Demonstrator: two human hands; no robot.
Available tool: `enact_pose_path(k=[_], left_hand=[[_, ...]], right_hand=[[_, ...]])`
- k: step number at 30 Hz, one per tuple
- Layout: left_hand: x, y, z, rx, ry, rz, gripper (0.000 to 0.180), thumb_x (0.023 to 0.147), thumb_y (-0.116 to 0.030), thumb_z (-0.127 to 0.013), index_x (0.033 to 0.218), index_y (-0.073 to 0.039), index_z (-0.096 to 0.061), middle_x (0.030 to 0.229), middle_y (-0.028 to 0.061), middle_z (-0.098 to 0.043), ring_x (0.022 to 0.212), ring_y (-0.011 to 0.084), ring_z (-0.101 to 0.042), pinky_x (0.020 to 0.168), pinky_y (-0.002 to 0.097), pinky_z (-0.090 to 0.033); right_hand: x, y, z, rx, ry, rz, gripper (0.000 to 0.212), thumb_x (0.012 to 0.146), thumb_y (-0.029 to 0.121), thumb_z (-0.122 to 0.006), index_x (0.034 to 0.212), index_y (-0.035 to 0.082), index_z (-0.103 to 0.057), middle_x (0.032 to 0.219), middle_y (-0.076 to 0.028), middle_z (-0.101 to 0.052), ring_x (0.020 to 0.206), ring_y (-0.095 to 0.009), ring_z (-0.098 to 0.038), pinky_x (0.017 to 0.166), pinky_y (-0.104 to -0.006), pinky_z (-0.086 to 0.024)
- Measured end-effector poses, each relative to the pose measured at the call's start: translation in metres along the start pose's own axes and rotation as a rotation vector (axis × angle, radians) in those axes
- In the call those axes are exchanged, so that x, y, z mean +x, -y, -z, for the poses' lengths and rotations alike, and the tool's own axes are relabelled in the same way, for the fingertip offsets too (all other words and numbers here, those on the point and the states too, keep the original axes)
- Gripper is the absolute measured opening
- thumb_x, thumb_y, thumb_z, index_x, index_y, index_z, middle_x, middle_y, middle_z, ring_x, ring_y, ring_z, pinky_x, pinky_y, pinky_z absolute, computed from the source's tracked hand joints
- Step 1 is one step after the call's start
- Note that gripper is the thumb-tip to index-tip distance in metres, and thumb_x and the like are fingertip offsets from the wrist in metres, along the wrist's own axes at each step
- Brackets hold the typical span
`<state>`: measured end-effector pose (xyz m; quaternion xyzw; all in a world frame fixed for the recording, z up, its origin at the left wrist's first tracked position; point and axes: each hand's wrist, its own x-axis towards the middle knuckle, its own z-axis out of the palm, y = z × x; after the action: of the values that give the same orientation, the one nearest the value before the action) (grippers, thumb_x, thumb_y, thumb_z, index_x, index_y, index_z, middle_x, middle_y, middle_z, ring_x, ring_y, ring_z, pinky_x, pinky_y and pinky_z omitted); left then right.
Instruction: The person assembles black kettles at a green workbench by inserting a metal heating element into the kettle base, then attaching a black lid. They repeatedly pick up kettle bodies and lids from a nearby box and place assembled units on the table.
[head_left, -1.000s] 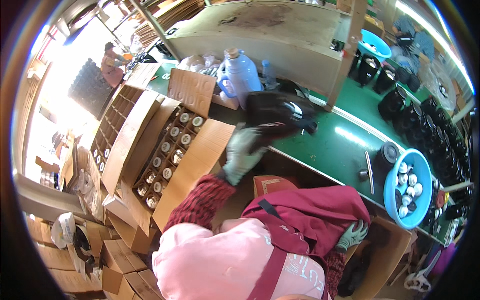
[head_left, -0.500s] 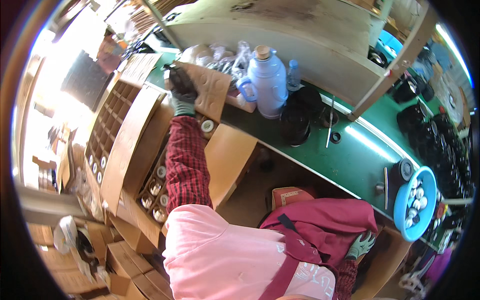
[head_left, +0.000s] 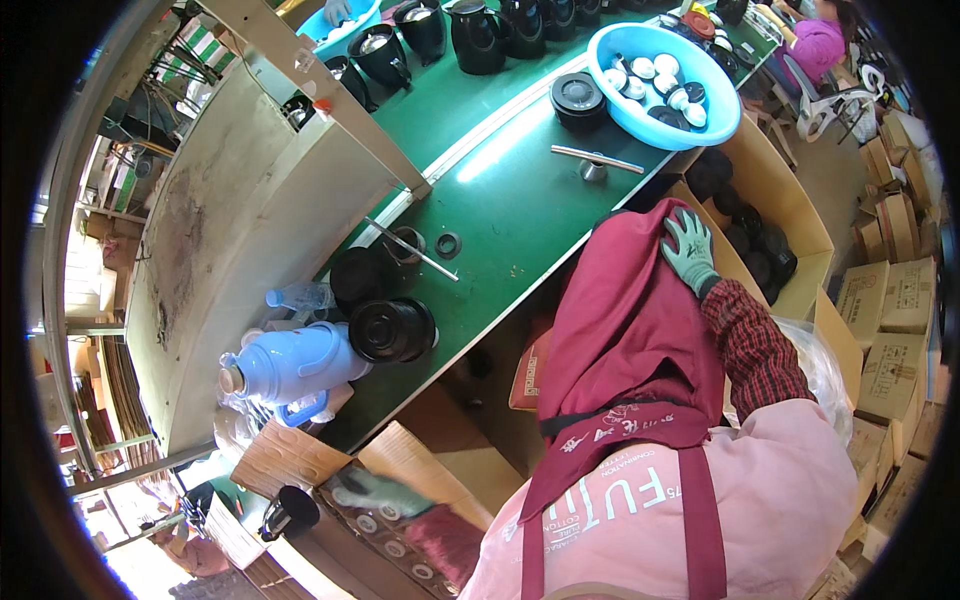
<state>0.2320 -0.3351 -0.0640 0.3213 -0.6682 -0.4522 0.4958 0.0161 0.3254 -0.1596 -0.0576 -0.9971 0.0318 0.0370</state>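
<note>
- The left hand (head_left: 385,492), in a green glove, reaches low to the person's left into an open cardboard carton (head_left: 330,500) packed with upright round-topped items. Its fingers lie loosely spread over the carton's contents, and I cannot tell whether they grip anything.
- A black cup-like part (head_left: 290,512) sits at the carton's edge, just beside that hand and apart from its fingers.
- The right hand (head_left: 688,250), also gloved, lies open and flat on the red apron (head_left: 630,330) at the person's knee, holding nothing.
- Just beyond the right hand stands a second carton (head_left: 790,215) with black round parts in it.
- On the green bench (head_left: 500,170) a blue flask (head_left: 285,365) lies on its side beside a black flask body (head_left: 392,330).
- Farther along sit a blue basin (head_left: 715,115) of small caps and a row of black jugs (head_left: 480,35).
- By my reading, the step in hand is packing or fetching at the left carton. The next move calls for the left fingers to close firmly on one piece.
</note>
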Motion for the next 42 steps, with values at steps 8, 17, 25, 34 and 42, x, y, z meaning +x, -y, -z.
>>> enact_pose_path(k=[8, 17, 25, 34, 42], left_hand=[[-0.221, -0.129, -0.215, -0.015, 1.519, -0.448, 0.048, 0.088, -0.011, -0.072, 0.135, -0.009, -0.063, 0.139, 0.0155, -0.060, 0.129, 0.0353, -0.056, 0.110, 0.0448, -0.042], [-0.342, -0.108, -0.370, 0.508, 1.817, -0.928, 0.081, 0.090, -0.056, -0.063, 0.151, -0.008, -0.044, 0.163, 0.0201, -0.030, 0.153, 0.0428, -0.021, 0.121, 0.0631, -0.016], [-0.271, -0.115, -0.430, 0.191, 1.363, -0.569, 0.059, 0.087, -0.025, -0.074, 0.140, -0.006, -0.056, 0.136, 0.0207, -0.059, 0.129, 0.0415, -0.053, 0.111, 0.0478, -0.041], [-0.045, -0.103, -0.617, 1.046, 0.671, -0.828, 0.090, 0.084, -0.040, -0.076, 0.152, 0.002, -0.034, 0.150, 0.0316, -0.042, 0.137, 0.0448, -0.045, 0.114, 0.0540, -0.036], [0.064, -0.063, -0.680, 1.815, 0.707, -0.304, 0.069, 0.096, -0.025, -0.063, 0.150, 0.009, -0.037, 0.139, 0.0189, -0.058, 0.123, 0.0381, -0.060, 0.091, 0.0581, -0.050]], right_hand=[[0.077, 0.006, 0.024, 0.158, -0.374, 0.149, 0.026, 0.088, 0.030, -0.070, 0.103, 0.008, -0.068, 0.131, -0.015, -0.059, 0.123, -0.036, -0.055, 0.103, -0.0478, -0.042], [0.035, 0.034, 0.025, 0.729, -0.140, 0.121, 0.040, 0.088, 0.026, -0.071, 0.123, 0.009, -0.061, 0.136, -0.017, -0.057, 0.128, -0.040, -0.051, 0.109, -0.0489, -0.040], [0.079, 0.003, 0.055, 0.745, -0.278, 0.018, 0.037, 0.086, 0.012, -0.069, 0.122, 0.008, -0.064, 0.136, -0.016, -0.058, 0.126, -0.036, -0.053, 0.104, -0.0476, -0.042], [0.107, 0.177, -0.014, 0.111, 0.468, 0.554, 0.075, 0.090, 0.044, -0.064, 0.150, 0.003, -0.043, 0.156, -0.028, -0.036, 0.145, -0.046, -0.034, 0.119, -0.0558, -0.028], [0.090, 0.176, -0.022, 0.202, 0.405, 0.490, 0.084, 0.088, 0.042, -0.062, 0.156, 0.003, -0.033, 0.162, -0.029, -0.026, 0.149, -0.047, -0.027, 0.122, -0.0579, -0.022]])
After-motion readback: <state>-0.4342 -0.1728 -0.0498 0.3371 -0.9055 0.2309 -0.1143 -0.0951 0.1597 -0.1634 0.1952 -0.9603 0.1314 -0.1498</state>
